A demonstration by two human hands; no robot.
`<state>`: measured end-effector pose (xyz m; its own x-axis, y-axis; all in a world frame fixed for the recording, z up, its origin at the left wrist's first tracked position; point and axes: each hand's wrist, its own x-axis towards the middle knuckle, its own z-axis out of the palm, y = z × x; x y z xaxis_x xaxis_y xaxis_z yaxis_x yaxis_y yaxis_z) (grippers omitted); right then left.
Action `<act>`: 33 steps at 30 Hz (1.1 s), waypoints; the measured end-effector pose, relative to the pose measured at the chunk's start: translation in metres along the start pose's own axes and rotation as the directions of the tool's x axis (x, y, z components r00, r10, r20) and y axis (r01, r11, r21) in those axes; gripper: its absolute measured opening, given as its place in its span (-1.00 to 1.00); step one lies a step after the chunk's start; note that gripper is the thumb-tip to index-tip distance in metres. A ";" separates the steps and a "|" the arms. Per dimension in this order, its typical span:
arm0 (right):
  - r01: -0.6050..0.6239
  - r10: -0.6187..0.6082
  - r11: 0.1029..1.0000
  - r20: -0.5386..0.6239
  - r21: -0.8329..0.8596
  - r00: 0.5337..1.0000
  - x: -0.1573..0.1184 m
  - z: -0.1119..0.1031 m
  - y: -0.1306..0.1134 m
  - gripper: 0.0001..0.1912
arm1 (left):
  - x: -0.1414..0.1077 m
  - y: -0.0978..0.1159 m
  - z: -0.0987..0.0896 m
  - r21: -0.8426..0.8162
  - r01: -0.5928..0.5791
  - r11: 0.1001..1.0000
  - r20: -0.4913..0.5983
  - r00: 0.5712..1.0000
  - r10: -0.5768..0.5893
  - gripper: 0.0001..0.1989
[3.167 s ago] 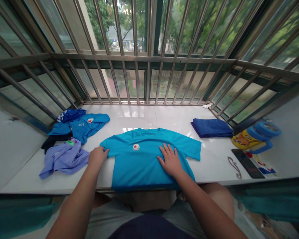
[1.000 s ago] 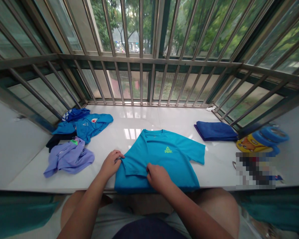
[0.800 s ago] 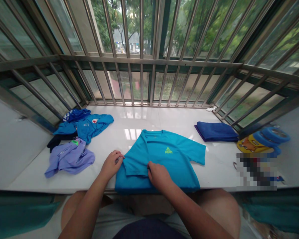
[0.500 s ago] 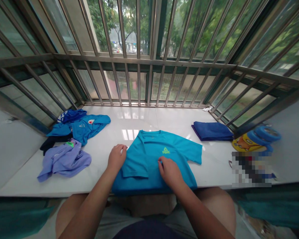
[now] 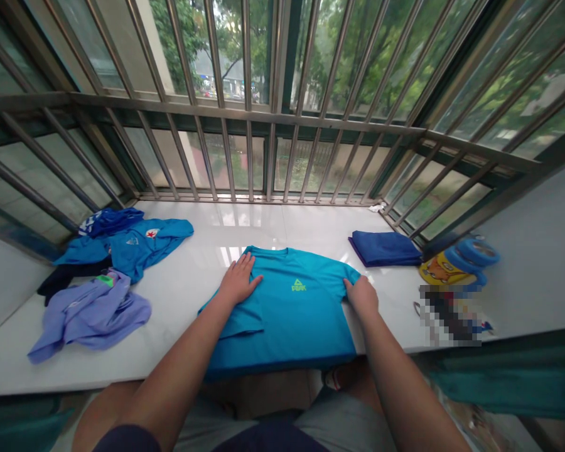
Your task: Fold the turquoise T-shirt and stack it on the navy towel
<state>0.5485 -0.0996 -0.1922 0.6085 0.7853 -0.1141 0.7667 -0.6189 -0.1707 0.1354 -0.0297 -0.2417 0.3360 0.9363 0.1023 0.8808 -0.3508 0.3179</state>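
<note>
A turquoise T-shirt (image 5: 301,320) with a green PEAK logo lies front up, its neckline toward the window and its lower part over the near edge of the white sill. Its left sleeve is folded inward over the body. My left hand (image 5: 239,278) rests flat near the left shoulder, fingers spread. At the other side, my right hand (image 5: 362,296) has its fingers closed on the end of the right sleeve. The bottom hem is out of sight below the edge.
On the left of the white sill (image 5: 179,301) lie a crumpled blue shirt (image 5: 136,248) and a lavender garment (image 5: 96,314). A folded navy cloth (image 5: 385,248) sits at right, beside a yellow and blue bottle (image 5: 456,262) and a pixelated item (image 5: 452,316). Metal bars (image 5: 263,116) line the window.
My right hand has moved from the shirt's chest to the right sleeve and gripped it. My left hand has moved from beside the folded sleeve onto the shoulder, flattening out. The view has shifted right.
</note>
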 end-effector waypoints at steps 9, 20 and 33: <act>0.012 -0.019 0.993 0.061 0.120 0.998 0.023 -0.009 -0.004 -0.61 | 0.018 0.038 -0.009 -0.043 -0.247 0.968 -0.062 0.968 0.244 -0.51; 0.493 -0.446 0.824 -0.219 0.278 0.868 -0.052 -0.034 -0.033 -0.57 | 0.068 0.084 0.019 -0.116 -0.209 0.971 0.160 0.961 0.226 -0.47; 0.919 -0.930 0.335 0.228 0.209 0.287 -0.146 0.008 -0.004 -0.55 | 0.107 0.096 0.004 -0.215 0.085 0.973 -0.033 0.995 -0.094 -0.54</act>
<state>0.4549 -0.2110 -0.1828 -0.5852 0.8050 -0.0973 0.7732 0.5179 -0.3661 0.2572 0.0366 -0.2045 0.2406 0.9651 0.1030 0.8138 -0.2585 0.5206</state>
